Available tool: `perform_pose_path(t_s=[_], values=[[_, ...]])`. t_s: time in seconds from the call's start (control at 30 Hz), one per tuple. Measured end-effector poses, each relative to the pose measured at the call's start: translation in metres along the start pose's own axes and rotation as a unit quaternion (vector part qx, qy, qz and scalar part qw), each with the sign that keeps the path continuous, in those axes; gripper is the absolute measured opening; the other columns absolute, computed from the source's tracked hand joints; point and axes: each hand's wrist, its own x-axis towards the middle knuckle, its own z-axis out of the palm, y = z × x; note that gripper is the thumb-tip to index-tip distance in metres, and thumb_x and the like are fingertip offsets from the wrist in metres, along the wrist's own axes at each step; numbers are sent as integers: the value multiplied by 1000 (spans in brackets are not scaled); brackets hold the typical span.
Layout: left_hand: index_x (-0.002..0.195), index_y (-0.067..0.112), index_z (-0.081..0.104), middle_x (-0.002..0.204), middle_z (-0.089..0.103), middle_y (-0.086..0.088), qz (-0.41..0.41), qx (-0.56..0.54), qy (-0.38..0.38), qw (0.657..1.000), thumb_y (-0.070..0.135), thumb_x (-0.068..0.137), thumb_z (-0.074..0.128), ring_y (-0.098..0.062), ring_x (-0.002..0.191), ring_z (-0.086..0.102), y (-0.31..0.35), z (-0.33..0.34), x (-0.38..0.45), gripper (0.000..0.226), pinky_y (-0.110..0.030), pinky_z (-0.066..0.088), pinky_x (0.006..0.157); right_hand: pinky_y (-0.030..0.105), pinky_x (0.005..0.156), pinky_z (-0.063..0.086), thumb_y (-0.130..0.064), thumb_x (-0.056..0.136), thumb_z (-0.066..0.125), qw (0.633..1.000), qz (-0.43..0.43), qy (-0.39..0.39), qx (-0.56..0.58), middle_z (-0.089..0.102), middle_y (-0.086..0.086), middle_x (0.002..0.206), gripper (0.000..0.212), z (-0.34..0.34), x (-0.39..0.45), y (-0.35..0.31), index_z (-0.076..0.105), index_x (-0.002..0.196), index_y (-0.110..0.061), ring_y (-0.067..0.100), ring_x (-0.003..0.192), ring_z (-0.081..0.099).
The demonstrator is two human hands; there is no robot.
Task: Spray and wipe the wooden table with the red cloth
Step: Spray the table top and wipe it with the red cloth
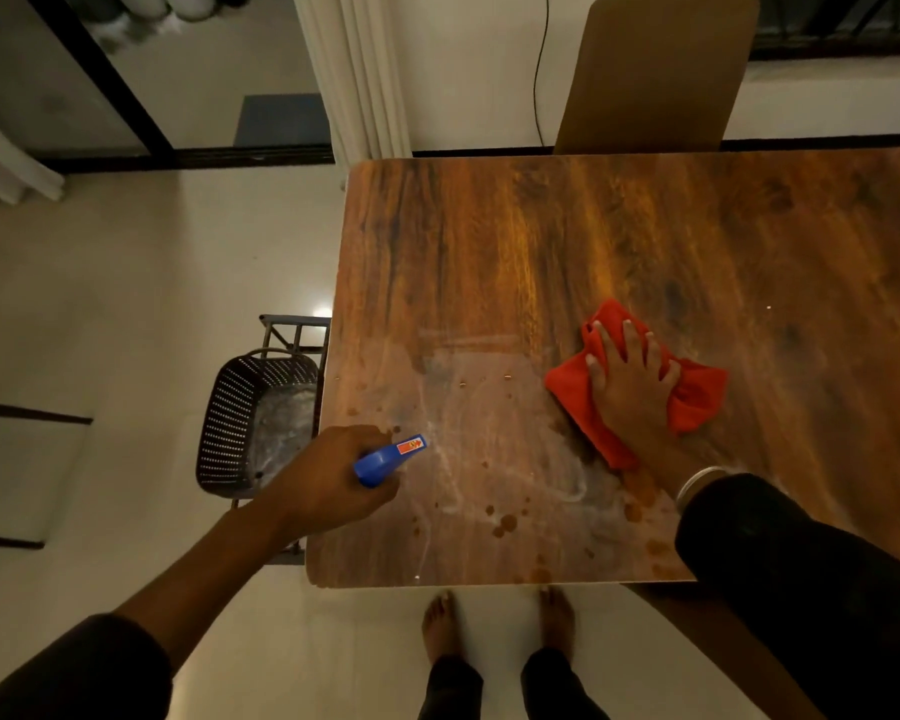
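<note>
Two hands active: left hand [328, 478] grips blue spray bottle [390, 458] over wooden table [489, 241]. Right hand [632, 384], fingers flat, presses red cloth [697, 394] on tabletop.

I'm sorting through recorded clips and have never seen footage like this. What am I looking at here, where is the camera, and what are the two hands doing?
There is no machine here: a person wears a wide-angle camera on the head, so you look forward and down along their own arms. Their bare feet show at the bottom edge.

The left hand grips a blue spray bottle, its nozzle pointing over the wooden table. The right hand presses flat, fingers spread, on a red cloth lying on the tabletop.

Between the hands the wood shows pale smeared streaks and small dark spots, which look like wet spray and stains.

Left of the table stands a dark perforated basket on a rack. A chair back rises behind the far edge.
</note>
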Motion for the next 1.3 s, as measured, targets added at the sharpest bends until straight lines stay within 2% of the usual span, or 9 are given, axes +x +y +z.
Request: perform_pose_path(t_s=[0.23, 0.4, 0.6, 0.67, 0.77, 0.87, 1.07, 1.2, 1.3], values=[[87, 16, 66, 75, 66, -5, 13, -28, -3, 1000, 21, 87, 71, -24, 70, 62, -22, -8, -10, 7, -34, 55, 72, 76, 112, 27, -59, 105, 24, 999, -28, 17, -4, 33, 15, 169, 65, 8, -21, -30, 33, 164, -34, 48, 151, 31], [88, 17, 66, 74, 65, -5, 16, -61, 4, 998, 16, 87, 71, -25, 68, 63, -32, -13, -8, 6, -42, 57, 74, 71, 118, 20, -65, 105, 25, 980, -192, -28, -33, 11, 8, 177, 69, 24, -91, -81, 12, 168, -41, 42, 159, 14], [93, 18, 67, 78, 67, -4, 11, -81, 7, 997, 42, 80, 65, -23, 72, 65, -34, -17, -2, 28, -41, 58, 76, 68, 117, 24, -70, 104, 28, 917, -386, -71, -63, 12, 1, 178, 67, 17, -88, -87, 15, 166, -49, 38, 160, 18], [99, 13, 67, 85, 69, -8, 1, -84, 21, 996, 38, 82, 68, -26, 78, 66, -36, -17, 1, 30, -39, 57, 79, 69, 118, 23, -70, 104, 24, 935, -343, -52, -67, 14, 1, 177, 65, 15, -41, -100, 16, 166, -49, 39, 159, 20], [94, 20, 65, 81, 68, -4, 7, -89, 41, 995, 17, 90, 68, -23, 73, 65, -42, -18, 3, 6, -27, 53, 69, 74, 118, 15, -71, 103, 23, 980, -189, -48, -39, 19, 5, 176, 68, 14, 8, -131, 19, 166, -46, 44, 158, 18], [80, 31, 60, 77, 63, 0, 14, -103, 68, 992, 15, 90, 67, -20, 66, 60, -49, -20, 3, 20, -20, 50, 63, 77, 118, 14, -70, 103, 24, 982, -184, -33, -34, 17, 9, 176, 71, 22, -6, -153, 18, 167, -41, 47, 158, 15], [78, 22, 59, 67, 58, -6, 6, -138, 168, 976, 16, 91, 67, -17, 59, 56, -60, -30, 8, 17, -21, 47, 59, 72, 122, 8, -71, 103, 34, 876, -467, -99, -64, -2, 6, 178, 74, 27, -144, -135, 10, 168, -43, 43, 162, 1], [84, 8, 61, 72, 63, -15, -27, -175, 215, 960, 19, 93, 65, -26, 64, 62, -76, -34, 6, 14, -29, 54, 64, 65, 124, 6, -71, 105, 32, 804, -576, -111, -98, -1, 3, 178, 69, 20, -111, -138, 12, 167, -47, 37, 163, 1], [87, 4, 62, 74, 65, -17, -29, -186, 228, 955, 17, 93, 64, -25, 65, 64, -85, -34, 3, 14, -25, 55, 65, 69, 124, 10, -70, 105, 28, 837, -531, -86, -104, 4, 2, 178, 66, 24, -36, -177, 16, 166, -48, 36, 163, 4]])
